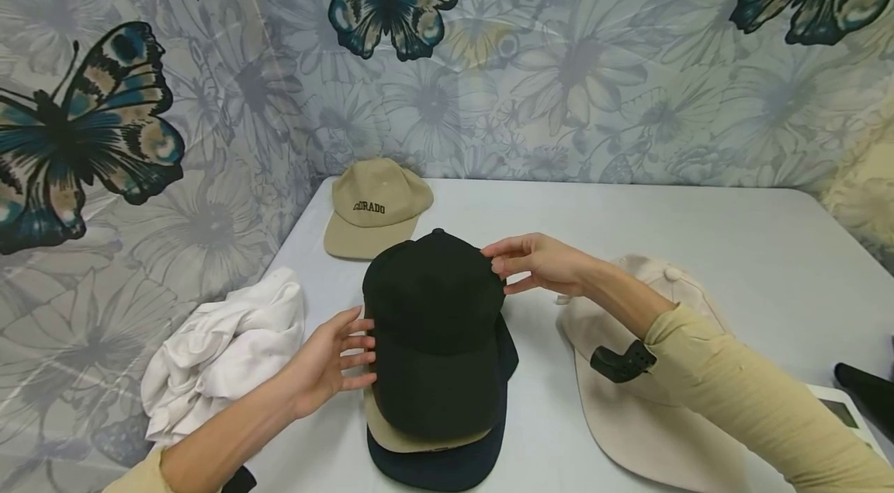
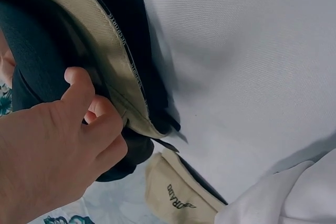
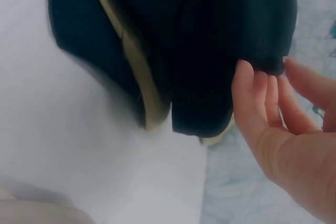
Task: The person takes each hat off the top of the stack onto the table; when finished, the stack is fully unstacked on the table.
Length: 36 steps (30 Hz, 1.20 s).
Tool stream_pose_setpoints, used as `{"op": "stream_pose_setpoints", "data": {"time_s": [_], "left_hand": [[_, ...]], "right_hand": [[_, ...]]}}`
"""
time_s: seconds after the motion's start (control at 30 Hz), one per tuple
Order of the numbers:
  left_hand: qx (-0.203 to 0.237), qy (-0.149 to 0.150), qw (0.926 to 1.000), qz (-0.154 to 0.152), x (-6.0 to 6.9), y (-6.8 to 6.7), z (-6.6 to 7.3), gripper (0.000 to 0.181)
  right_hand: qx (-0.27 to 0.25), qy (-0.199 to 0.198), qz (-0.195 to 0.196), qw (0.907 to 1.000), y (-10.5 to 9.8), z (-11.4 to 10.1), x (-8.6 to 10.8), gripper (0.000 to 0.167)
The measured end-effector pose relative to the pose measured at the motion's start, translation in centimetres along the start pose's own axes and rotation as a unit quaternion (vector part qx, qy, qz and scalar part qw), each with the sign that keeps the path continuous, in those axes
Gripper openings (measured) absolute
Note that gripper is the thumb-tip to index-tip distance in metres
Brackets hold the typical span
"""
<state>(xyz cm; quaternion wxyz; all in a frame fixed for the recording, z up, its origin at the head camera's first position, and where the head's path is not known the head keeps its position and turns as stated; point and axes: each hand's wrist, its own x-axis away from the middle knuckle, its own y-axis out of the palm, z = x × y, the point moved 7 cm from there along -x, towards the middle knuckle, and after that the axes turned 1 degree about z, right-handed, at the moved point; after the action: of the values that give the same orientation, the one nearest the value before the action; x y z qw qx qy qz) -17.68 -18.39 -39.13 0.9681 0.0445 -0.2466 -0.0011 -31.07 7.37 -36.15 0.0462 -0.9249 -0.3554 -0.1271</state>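
A black cap (image 1: pixel 436 307) lies on top of a stack, brim toward the camera, over a tan cap (image 1: pixel 391 431) and a dark navy cap (image 1: pixel 447 470). At the black cap's left side is the left hand (image 1: pixel 324 365), its fingers spread and lightly bent; in the left wrist view the hand (image 2: pixel 68 140) touches the black cap. The right hand (image 1: pixel 541 264) rests its fingertips on the black cap's upper right edge, and the right wrist view shows fingers (image 3: pixel 247 93) and thumb at the dark cap's (image 3: pixel 252 24) edge.
A tan cap with dark lettering (image 1: pixel 380 206) sits at the table's back left. White crumpled cloth (image 1: pixel 230 353) lies at the left. Beneath the right forearm is a large cream cap (image 1: pixel 628 431). A black object (image 1: pixel 862 392) lies at the right edge.
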Motion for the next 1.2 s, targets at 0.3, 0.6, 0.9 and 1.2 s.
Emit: {"op": "stream_pose_setpoints", "data": {"time_s": [0.3,0.6,0.9,1.2], "left_hand": [[0.005,0.008,0.9999,-0.007,0.3,0.1,0.3,0.064],[0.018,0.009,0.9994,-0.026,0.6,-0.1,0.8,0.065],[0.030,0.022,0.9988,-0.030,1.2,0.3,1.2,0.065],[0.039,0.015,0.9965,-0.072,1.4,0.6,1.0,0.073]], "right_hand": [[0.048,-0.011,0.014,0.9987,0.3,-0.8,0.3,0.046],[0.040,-0.022,0.026,0.9986,0.5,-1.5,0.6,0.046],[0.033,-0.025,0.028,0.9987,0.7,-1.8,0.9,0.045],[0.035,-0.019,0.027,0.9988,0.8,-1.4,1.2,0.045]]}}
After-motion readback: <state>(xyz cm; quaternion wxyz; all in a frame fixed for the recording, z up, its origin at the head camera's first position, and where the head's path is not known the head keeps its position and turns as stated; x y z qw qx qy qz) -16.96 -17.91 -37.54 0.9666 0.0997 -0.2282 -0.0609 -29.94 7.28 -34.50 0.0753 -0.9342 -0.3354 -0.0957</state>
